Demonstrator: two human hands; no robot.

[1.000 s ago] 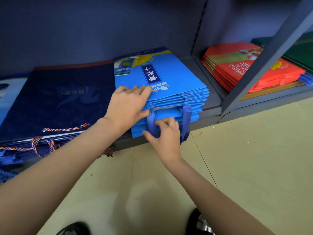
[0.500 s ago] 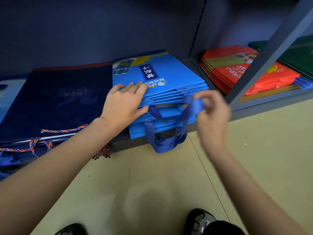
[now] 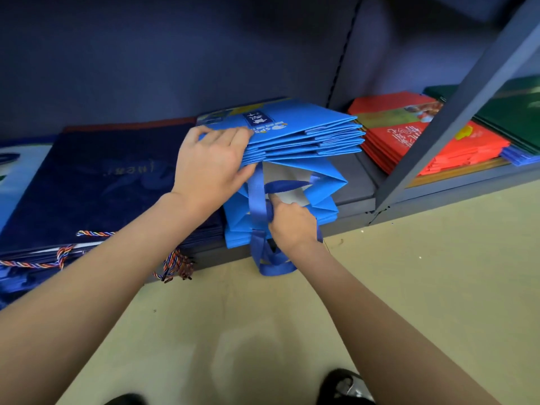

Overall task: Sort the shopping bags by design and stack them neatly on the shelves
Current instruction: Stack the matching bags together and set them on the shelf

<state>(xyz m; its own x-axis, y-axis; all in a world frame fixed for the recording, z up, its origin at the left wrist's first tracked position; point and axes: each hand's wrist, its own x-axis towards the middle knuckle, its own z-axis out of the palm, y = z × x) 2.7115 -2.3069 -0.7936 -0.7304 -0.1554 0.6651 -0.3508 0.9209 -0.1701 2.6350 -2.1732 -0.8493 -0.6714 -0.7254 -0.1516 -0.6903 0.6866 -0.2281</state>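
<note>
**Where the bags lie on the shelf**

The left hand's fingers (image 3: 230, 135) lie on top of the lifted bags (image 3: 306, 133). Under those fingers, more bags (image 3: 324, 200) lie on the shelf (image 3: 355, 200). The right hand's fingers (image 3: 280, 209) sit below, at a strap (image 3: 257, 206). Left of the fingers lies a rope-handled stack (image 3: 102, 185). Right of them, past a post (image 3: 432, 141), lies another stack (image 3: 432, 144).

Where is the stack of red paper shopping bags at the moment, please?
In the head view, the stack of red paper shopping bags lies flat in the right-hand shelf bay, right of the bright blue paper bags and beside dark green bags.
</note>
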